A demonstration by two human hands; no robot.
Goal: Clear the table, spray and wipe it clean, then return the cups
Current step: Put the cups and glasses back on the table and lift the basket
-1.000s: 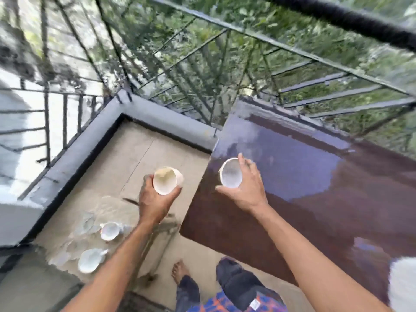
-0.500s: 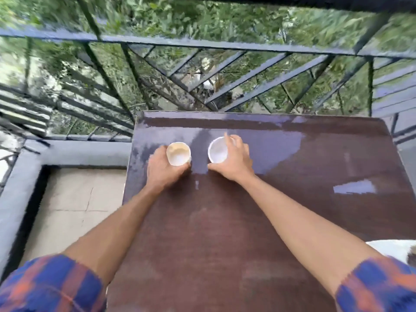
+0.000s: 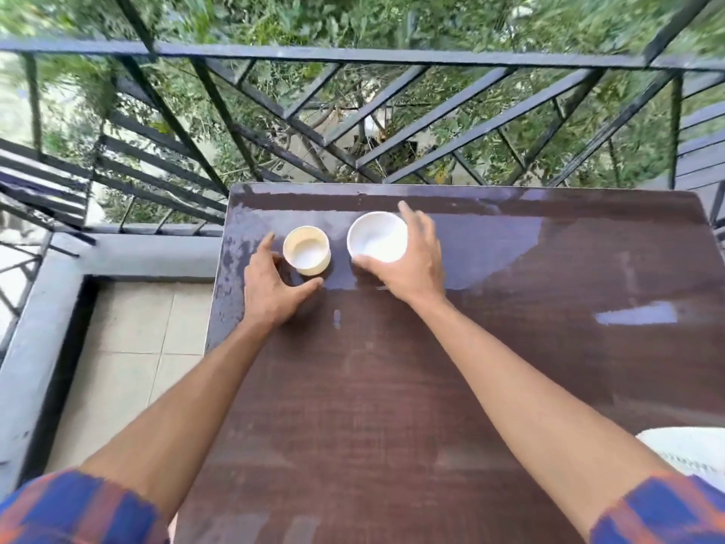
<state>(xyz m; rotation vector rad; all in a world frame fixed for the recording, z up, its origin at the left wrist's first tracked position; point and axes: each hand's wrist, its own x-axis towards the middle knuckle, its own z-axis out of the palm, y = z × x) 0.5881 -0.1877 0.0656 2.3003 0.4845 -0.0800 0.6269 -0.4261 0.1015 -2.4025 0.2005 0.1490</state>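
As both cups stood upright on the bench (image 3: pixel 431 386), far-left, the left hand (image 3: pixel 270 292) lay spread, fingers (image 3: pixel 268 242) released, just behind the cream cup (image 3: pixel 306 251); the right hand (image 3: pixel 416 265) wrapped the white cup (image 3: pixel 377 237).

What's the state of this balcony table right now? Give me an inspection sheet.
Surface: brown table, wet sheen over its far part.
Job's things: cream cup and white cup upright, side by side, far left on the table.
Clutter: white object at the near right edge, cut off by the frame.
Hands: left hand open around the cream cup, contact unclear; right hand grips the white cup.
Cables: nothing seen.
Surroundings: metal railing, greenery beyond, tiled floor at left.
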